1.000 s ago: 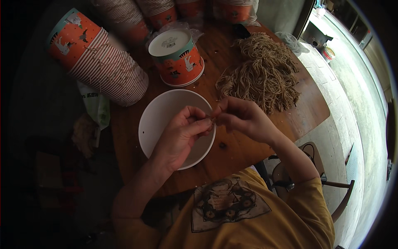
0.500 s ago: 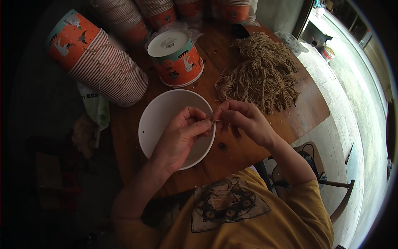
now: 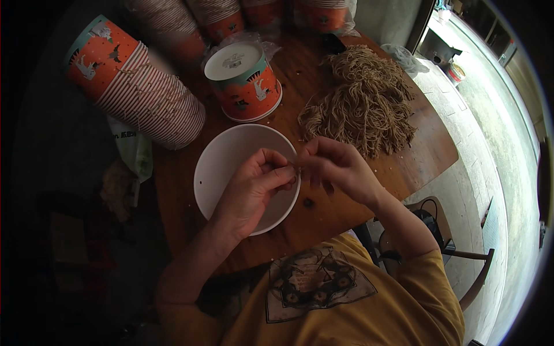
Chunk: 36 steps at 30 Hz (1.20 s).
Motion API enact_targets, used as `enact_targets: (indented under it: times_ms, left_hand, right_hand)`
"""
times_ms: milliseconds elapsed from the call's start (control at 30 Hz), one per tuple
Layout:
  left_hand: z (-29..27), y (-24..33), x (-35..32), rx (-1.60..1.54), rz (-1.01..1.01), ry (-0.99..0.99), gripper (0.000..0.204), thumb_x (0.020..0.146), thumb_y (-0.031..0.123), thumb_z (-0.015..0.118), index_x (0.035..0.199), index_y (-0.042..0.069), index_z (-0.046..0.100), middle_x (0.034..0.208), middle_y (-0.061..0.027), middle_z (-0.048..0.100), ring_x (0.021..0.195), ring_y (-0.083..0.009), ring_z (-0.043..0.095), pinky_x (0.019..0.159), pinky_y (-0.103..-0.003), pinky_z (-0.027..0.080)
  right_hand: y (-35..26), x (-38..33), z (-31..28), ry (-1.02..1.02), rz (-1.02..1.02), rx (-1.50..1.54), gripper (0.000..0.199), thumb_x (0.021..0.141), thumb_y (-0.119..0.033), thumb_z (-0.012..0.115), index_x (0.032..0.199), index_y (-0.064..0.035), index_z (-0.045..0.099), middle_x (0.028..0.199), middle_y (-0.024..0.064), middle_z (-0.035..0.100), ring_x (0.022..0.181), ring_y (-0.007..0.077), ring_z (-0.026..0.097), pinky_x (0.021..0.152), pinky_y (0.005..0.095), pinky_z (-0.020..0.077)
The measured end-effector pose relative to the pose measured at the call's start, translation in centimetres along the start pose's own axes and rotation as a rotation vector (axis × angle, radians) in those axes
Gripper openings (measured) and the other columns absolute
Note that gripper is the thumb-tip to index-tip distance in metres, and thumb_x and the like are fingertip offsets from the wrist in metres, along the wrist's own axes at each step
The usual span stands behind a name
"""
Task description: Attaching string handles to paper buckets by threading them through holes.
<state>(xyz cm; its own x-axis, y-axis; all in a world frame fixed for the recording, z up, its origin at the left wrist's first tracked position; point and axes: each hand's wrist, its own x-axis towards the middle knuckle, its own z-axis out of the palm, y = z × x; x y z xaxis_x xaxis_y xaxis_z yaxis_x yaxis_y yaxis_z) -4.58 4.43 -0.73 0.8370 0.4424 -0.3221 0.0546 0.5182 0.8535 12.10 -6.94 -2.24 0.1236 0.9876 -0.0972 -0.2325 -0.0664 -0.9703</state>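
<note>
A white-lined paper bucket stands mouth up in front of me, with a small dark hole in its left wall. My left hand reaches across its mouth and is closed at the right rim, pinching a short piece of tan string. My right hand, slightly blurred, meets it just outside that rim, thumb and forefinger closed on the same string. Fingers hide most of the string. Beyond my right hand lies a big heap of tan strings.
An orange and teal paper bucket stands upside down behind the white-lined one. A tall nested stack of buckets leans at the left, and more stacks line the back. A clear plastic bag lies at the wooden table's far right.
My right fingers have shifted slightly at the string, with some blur. The left hand stays at the rim, and the bucket has moved very slightly right.
</note>
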Motion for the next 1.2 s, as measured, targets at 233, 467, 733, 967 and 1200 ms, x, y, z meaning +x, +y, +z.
enact_targets:
  times_ms: [233,467,733,967,1200]
  left_hand:
    - [1.2,0.0,-0.5,0.145,0.093,0.053,0.018,0.088,0.004,0.059,0.102,0.003,0.048,0.095,-0.0048,0.056,0.089,-0.0107,0.055,0.084,-0.025,0.045]
    - [1.3,-0.4,-0.2,0.438,0.230,0.062,0.018,0.089,0.002,0.056,0.103,0.002,0.046,0.096,-0.0046,0.055,0.089,-0.0092,0.055,0.081,-0.025,0.046]
    - [1.8,-0.3,-0.7,0.878,0.344,0.124,0.016,0.086,0.002,0.056,0.099,0.000,0.046,0.087,-0.0089,0.055,0.079,-0.0147,0.057,0.070,-0.030,0.048]
    - [1.6,0.1,-0.8,1.093,0.452,0.152,0.010,0.083,0.002,0.055,0.091,0.000,0.049,0.085,-0.0105,0.054,0.073,-0.0202,0.056,0.065,-0.034,0.047]
    - [1.0,0.0,-0.6,0.872,0.303,0.086,0.009,0.085,0.006,0.055,0.091,0.001,0.051,0.083,-0.0069,0.056,0.073,-0.0133,0.054,0.065,-0.030,0.045]
  right_hand:
    - [0.5,0.1,0.6,0.070,-0.070,-0.164,0.013,0.092,-0.019,0.058,0.097,-0.0065,0.056,0.078,-0.0013,0.061,0.065,0.0039,0.059,0.048,0.0170,0.0424]
    - [1.4,0.0,1.0,0.047,-0.118,0.007,0.015,0.094,-0.021,0.056,0.098,-0.0069,0.053,0.077,-0.0017,0.061,0.067,0.0039,0.059,0.049,0.0171,0.0429]
    - [2.3,-0.2,0.8,0.036,-0.139,0.083,0.015,0.094,-0.020,0.056,0.100,-0.0072,0.052,0.077,-0.0017,0.061,0.066,0.0032,0.057,0.050,0.0167,0.0423]
    - [2.2,-0.6,1.2,0.061,-0.163,-0.001,0.016,0.092,-0.017,0.058,0.103,-0.0059,0.052,0.078,-0.0019,0.060,0.062,0.0023,0.054,0.050,0.0174,0.0417]
    - [3.0,-0.6,1.0,0.056,-0.233,-0.091,0.017,0.091,-0.013,0.058,0.104,-0.0046,0.052,0.081,-0.0001,0.064,0.064,0.0031,0.056,0.051,0.0186,0.0435]
